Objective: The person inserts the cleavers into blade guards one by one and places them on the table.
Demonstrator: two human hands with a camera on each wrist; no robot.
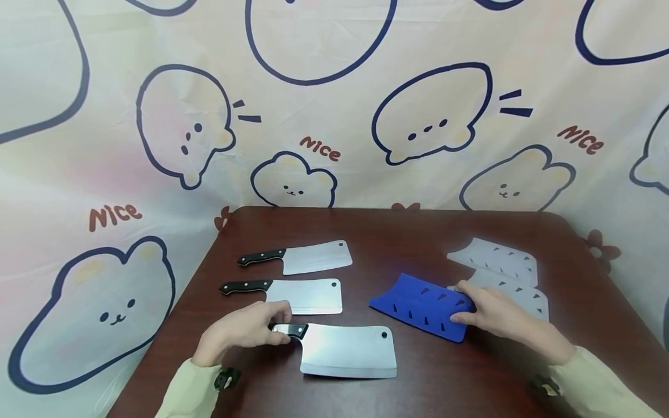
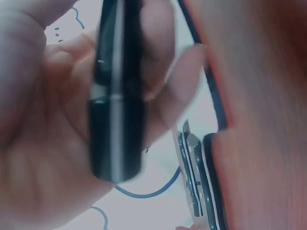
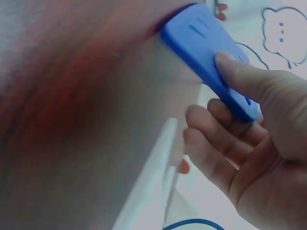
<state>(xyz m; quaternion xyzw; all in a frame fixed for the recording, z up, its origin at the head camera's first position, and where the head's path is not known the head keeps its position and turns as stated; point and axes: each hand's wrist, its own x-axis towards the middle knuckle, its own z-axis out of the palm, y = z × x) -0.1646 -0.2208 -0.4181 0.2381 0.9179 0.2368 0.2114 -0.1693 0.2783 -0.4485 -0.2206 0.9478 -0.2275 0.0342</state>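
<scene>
My left hand (image 1: 245,328) grips the black riveted handle of the nearest cleaver (image 1: 349,350), whose broad steel blade points right over the table. In the left wrist view that handle (image 2: 117,139) lies between thumb and fingers, its butt end toward the camera. With thumb and fingers my right hand (image 1: 493,310) pinches a blue plastic blade guard (image 1: 420,305) by its right end. Small slots run along the guard, and it is tilted, its curved end pointing left toward the cleavers. The right wrist view shows the thumb on the guard's face (image 3: 201,43).
Two more cleavers with black handles, a middle one (image 1: 308,295) and a far one (image 1: 319,257), lie to the left. Two pale slotted blade guards, one farther back (image 1: 493,258) and one nearer (image 1: 533,299), overlap at the right. Printed cloth (image 1: 355,116) hangs behind the brown table (image 1: 376,232).
</scene>
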